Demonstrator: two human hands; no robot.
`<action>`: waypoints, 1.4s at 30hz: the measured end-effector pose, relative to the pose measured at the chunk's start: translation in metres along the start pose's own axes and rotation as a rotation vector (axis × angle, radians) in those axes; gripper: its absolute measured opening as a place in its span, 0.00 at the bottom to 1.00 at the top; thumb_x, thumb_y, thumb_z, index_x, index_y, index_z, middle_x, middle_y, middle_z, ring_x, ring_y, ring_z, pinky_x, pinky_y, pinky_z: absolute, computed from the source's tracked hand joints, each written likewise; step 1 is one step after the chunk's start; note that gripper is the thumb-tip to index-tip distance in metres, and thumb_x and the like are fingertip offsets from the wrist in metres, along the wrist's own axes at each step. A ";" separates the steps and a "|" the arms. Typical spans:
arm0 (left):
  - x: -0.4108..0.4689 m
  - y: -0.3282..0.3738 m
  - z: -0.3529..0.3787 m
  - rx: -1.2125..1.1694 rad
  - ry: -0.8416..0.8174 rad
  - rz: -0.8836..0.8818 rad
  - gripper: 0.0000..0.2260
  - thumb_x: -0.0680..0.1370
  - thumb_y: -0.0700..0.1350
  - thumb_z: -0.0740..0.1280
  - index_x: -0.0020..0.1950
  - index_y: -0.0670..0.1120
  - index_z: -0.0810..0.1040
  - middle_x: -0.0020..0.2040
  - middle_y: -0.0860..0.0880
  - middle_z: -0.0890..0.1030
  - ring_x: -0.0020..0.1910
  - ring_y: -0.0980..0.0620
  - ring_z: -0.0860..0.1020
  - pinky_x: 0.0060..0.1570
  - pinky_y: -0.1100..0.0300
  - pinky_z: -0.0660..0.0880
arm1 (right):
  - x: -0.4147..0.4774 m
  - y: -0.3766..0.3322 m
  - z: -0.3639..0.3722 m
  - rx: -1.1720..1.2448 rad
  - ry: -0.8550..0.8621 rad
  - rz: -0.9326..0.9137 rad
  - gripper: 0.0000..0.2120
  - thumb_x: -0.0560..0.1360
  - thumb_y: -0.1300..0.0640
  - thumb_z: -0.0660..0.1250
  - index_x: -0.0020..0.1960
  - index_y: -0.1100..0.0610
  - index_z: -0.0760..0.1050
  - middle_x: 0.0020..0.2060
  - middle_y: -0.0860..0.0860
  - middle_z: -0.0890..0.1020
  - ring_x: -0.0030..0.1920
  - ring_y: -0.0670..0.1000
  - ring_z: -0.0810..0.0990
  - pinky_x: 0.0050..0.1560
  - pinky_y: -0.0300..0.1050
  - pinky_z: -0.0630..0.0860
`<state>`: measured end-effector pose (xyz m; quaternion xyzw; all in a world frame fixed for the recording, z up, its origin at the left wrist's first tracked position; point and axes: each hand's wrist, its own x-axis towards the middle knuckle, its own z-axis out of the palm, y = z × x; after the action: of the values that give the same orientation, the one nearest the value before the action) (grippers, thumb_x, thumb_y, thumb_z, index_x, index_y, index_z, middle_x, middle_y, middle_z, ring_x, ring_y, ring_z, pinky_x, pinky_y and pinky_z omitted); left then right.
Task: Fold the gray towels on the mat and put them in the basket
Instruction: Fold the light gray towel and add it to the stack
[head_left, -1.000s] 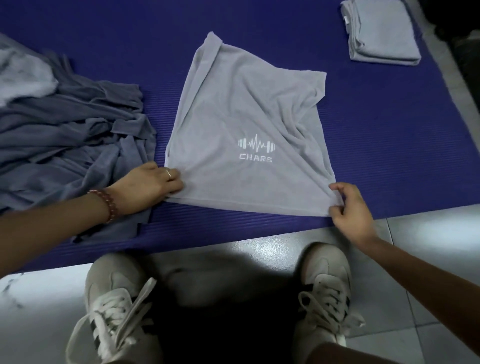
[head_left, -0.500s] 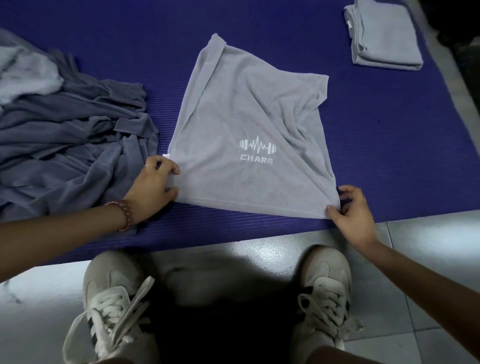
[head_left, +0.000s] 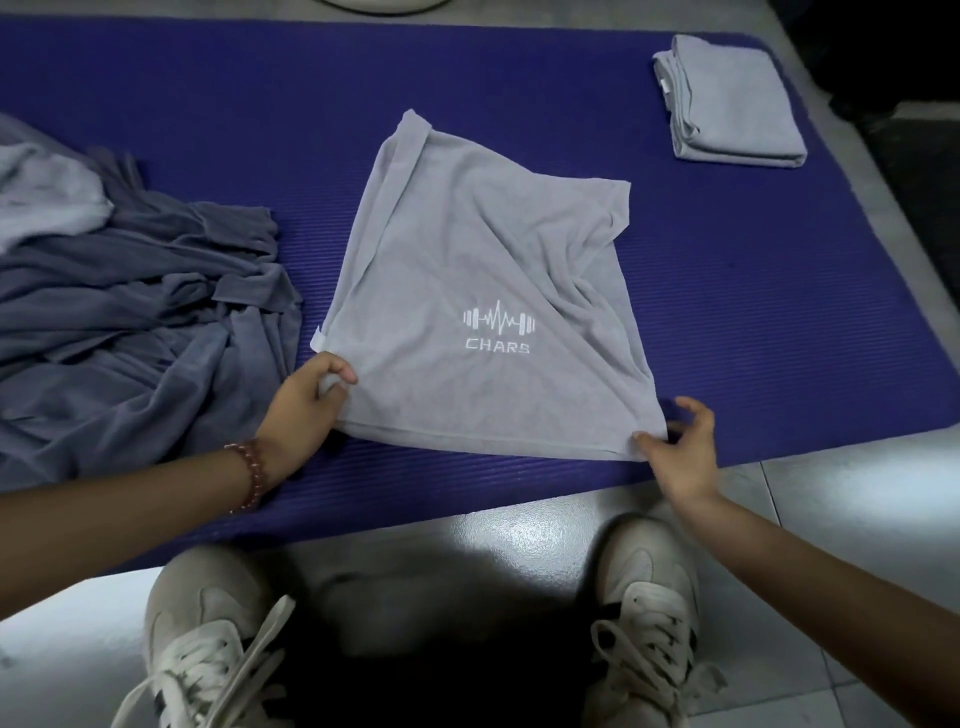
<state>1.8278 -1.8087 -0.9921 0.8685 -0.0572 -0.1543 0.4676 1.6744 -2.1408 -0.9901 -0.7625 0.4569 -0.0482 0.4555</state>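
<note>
Light gray terry towel with white CHARS logo (head_left: 467, 260) lies spread but creased on purple ribbed mat (head_left: 727, 312) | left hand (head_left: 301, 415) now pinches near-left edge instead of pressing flat | right hand (head_left: 683, 452) thumb on near-right corner, grip unclear | towel unmoved; fold probably next, not begun.

Spread towel (head_left: 483, 312) mid-mat (head_left: 779, 312); crumpled towel pile (head_left: 130, 322) left, folded towel (head_left: 732, 104) far right, 2 shoes (head_left: 644, 623) near.

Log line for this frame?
logo towel: spread on mat | left hand: pinches near-left corner | right hand: pinches near-right corner | folded towel: far right
</note>
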 end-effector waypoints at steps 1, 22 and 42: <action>-0.002 0.000 0.001 -0.007 -0.004 -0.012 0.09 0.77 0.33 0.60 0.43 0.45 0.73 0.38 0.48 0.73 0.35 0.56 0.69 0.33 0.73 0.66 | -0.002 -0.001 0.001 0.049 0.000 0.008 0.29 0.71 0.65 0.70 0.68 0.53 0.62 0.50 0.56 0.76 0.45 0.52 0.76 0.44 0.41 0.68; 0.261 0.362 -0.151 -0.710 0.439 0.336 0.17 0.74 0.29 0.53 0.38 0.48 0.73 0.36 0.49 0.78 0.36 0.53 0.77 0.34 0.63 0.75 | 0.142 -0.433 -0.119 1.139 -0.150 -0.376 0.15 0.80 0.69 0.50 0.45 0.54 0.70 0.36 0.51 0.69 0.30 0.45 0.65 0.23 0.31 0.63; 0.183 0.077 -0.038 0.037 0.047 0.005 0.15 0.76 0.27 0.58 0.41 0.42 0.79 0.29 0.49 0.71 0.27 0.55 0.67 0.28 0.71 0.63 | 0.162 -0.171 0.004 0.041 -0.219 -0.069 0.16 0.73 0.72 0.56 0.42 0.56 0.76 0.35 0.52 0.74 0.29 0.48 0.66 0.21 0.32 0.64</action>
<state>2.0166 -1.8657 -0.9480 0.8802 -0.0512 -0.1315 0.4532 1.8818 -2.2300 -0.9211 -0.7689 0.3768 0.0104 0.5164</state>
